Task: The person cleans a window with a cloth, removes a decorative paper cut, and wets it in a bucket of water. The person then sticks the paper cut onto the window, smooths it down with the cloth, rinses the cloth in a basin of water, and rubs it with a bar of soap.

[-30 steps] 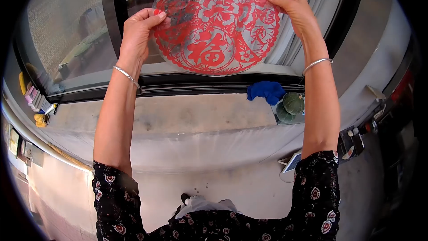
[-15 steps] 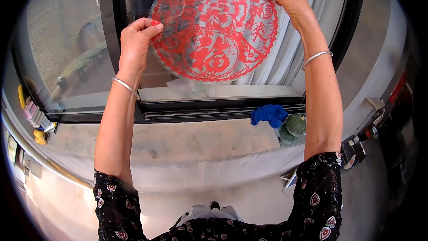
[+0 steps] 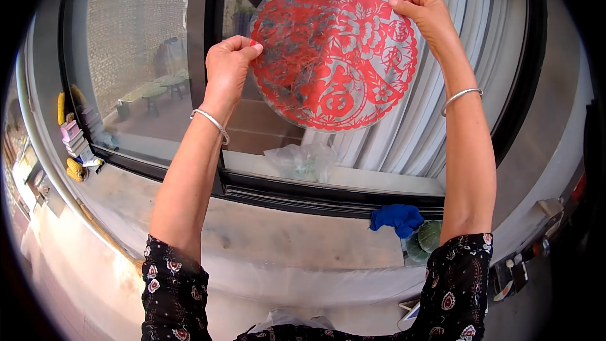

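Observation:
A round, clear window sticker (image 3: 341, 98) with a red paper-cut pattern of flowers and characters is held up in front of the window glass (image 3: 265, 132). My left hand (image 3: 232, 63) pinches its left edge between thumb and fingers. At the upper right edge, my right hand (image 3: 426, 14) pinches it the same way. The sticker is spread nearly flat; whether its back touches the glass I cannot tell. White curtains (image 3: 404, 132) show through and beside it.
On the sill (image 3: 303, 233) below lie a blue cloth (image 3: 396, 218) and green squashes (image 3: 427, 238). Corn cobs (image 3: 74, 169) and small boxes (image 3: 74, 136) stand at the left end. Behind the glass rests a clear plastic bag (image 3: 303, 161). The black frame (image 3: 208, 25) divides the panes.
The view has tilted and shifted, so the window, sticker and both hands appear lower and further right. Both hands keep their pinch on the sticker, and more of its top edge shows.

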Demonstrator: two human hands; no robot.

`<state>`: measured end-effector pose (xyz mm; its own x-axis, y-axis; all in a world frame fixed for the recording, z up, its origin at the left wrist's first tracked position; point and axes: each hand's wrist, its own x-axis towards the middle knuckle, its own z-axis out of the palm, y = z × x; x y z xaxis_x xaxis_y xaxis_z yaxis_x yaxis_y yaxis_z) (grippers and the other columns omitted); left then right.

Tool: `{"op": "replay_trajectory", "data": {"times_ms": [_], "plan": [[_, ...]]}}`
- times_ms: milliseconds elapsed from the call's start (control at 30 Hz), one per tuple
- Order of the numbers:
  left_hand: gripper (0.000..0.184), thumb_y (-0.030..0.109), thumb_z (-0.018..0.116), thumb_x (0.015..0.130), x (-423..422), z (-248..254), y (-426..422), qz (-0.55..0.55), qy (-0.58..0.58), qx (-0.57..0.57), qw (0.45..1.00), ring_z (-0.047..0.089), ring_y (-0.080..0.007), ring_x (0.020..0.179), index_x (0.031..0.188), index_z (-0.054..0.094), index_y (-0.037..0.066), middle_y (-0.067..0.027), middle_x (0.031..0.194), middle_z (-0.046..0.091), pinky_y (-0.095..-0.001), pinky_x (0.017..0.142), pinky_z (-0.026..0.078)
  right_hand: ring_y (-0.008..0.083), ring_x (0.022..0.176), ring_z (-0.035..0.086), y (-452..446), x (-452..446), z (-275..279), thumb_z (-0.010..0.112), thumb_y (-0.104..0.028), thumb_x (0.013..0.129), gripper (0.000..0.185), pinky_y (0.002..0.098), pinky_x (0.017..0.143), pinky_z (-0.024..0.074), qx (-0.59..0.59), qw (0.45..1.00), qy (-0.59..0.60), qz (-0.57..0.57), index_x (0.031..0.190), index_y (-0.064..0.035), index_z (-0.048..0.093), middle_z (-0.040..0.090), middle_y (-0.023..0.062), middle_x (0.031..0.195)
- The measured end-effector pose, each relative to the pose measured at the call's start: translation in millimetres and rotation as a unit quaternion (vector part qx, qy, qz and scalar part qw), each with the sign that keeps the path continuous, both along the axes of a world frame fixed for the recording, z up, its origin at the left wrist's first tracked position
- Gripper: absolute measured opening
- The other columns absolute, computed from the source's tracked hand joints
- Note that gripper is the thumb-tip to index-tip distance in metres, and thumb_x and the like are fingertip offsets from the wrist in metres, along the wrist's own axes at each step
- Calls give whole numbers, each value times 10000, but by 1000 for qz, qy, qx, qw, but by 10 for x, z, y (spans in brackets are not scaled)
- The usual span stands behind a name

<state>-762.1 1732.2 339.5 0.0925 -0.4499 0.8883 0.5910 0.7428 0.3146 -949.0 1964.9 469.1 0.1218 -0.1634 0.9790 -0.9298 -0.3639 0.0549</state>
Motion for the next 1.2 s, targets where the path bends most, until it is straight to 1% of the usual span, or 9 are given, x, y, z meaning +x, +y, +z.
{"op": "replay_trajectory", "data": {"times_ms": [233,433,533,633,733,833,933,1033,1200], "plan": [[132,89,692,780,23,111,-85,72,6,19,997,448,-78,600,726,655,-26,-6,626,555,-264,567,376,81,657,568,-126,25,182,727,-189,792,185,247,623,457,-23,999,0,-23,855,-16,705,657,19,731],[153,103,699,766,55,258,-78,176,24,43,983,513,-143,594,694,645,-20,-71,611,580,-321,602,422,102,641,561,-311,44,381,725,-217,786,192,273,600,447,-65,994,16,-90,822,-30,701,644,33,700],[156,117,710,755,63,312,-45,209,22,56,976,555,-190,608,696,649,-13,-109,641,609,-348,629,441,126,643,571,-341,115,447,719,-246,789,197,295,619,457,-94,986,28,-133,826,-52,705,639,37,693],[155,142,714,754,37,396,-59,245,19,77,966,609,-242,669,716,669,0,-135,697,644,-361,667,462,80,630,561,-392,175,488,715,-228,803,188,264,595,457,-125,975,24,-184,835,-43,703,649,16,709],[144,164,711,760,17,482,-161,265,26,84,960,640,-296,750,752,693,21,-153,762,670,-381,710,482,98,638,574,-460,193,551,715,-244,804,209,274,605,462,-141,970,39,-197,841,-39,706,657,30,722],[145,182,713,761,5,551,-213,295,23,101,950,647,-320,794,785,708,39,-156,806,680,-395,733,491,112,668,591,-548,221,558,717,-272,805,225,283,632,467,-147,966,29,-211,853,-53,714,671,36,744],[150,189,720,756,10,572,-257,290,15,113,950,651,-331,816,800,712,46,-160,826,683,-410,745,494,176,682,613,-627,216,571,705,-331,795,198,375,855,421,-151,966,20,-207,767,-135,705,660,3,682],[156,204,721,758,-61,590,-345,307,22,120,944,651,-341,829,789,709,52,-164,833,682,-413,746,496,185,663,606,-720,188,557,700,-331,803,196,402,869,393,-184,955,29,-229,759,-140,708,656,1,665],[176,227,717,767,-136,605,-469,347,22,116,930,647,-354,835,785,704,52,-167,839,681,-419,751,496,186,693,609,-882,144,575,694,-333,809,190,411,857,383,-208,946,39,-246,759,-151,716,659,6,668]]}}
